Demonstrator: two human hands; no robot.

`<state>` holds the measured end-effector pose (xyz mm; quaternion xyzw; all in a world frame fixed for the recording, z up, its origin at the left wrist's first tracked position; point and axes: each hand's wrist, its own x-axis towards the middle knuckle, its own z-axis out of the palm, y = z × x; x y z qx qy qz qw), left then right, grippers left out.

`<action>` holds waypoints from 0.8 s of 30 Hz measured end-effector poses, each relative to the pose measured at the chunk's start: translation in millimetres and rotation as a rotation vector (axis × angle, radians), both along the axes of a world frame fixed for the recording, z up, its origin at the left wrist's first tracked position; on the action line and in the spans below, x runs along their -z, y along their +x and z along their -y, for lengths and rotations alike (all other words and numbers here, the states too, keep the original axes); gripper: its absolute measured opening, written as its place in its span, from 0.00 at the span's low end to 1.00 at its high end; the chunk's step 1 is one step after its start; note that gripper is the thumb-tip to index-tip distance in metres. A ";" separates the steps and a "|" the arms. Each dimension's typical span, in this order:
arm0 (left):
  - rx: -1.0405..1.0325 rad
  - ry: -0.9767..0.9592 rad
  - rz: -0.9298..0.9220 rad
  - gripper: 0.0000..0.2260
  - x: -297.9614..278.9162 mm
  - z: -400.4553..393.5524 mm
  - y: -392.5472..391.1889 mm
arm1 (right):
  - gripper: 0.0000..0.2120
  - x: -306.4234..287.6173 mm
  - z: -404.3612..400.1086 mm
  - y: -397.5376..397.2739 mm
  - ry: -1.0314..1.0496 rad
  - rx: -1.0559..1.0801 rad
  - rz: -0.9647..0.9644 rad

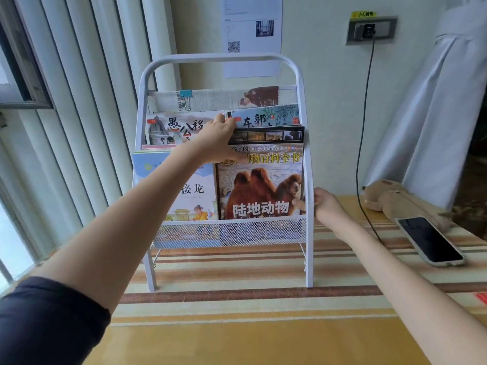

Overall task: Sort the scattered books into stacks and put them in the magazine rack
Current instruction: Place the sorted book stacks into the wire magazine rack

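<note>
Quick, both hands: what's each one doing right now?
Left hand: grips the top corner of the camel book.
Right hand: pinches the same book's right edge, beside the rack post.

- Left arm (pixel 126 219): extended forward and upward, forearm bare, dark sleeve (pixel 47 322) at the upper arm.
- Left hand (pixel 218 139): raised, fingers curled over a top edge, thumb pressed on the front face below.
- Right arm (pixel 390 264): extended forward, lower than the left, bare.
- Right hand (pixel 322 202): fingers curled, thumb and fingertips pinching at a vertical edge.
</note>
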<state>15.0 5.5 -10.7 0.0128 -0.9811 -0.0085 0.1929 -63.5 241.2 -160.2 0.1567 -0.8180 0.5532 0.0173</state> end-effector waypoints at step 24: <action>0.088 0.370 0.050 0.12 -10.7 -3.2 9.2 | 0.12 21.8 -11.8 10.9 -0.157 -0.145 -0.016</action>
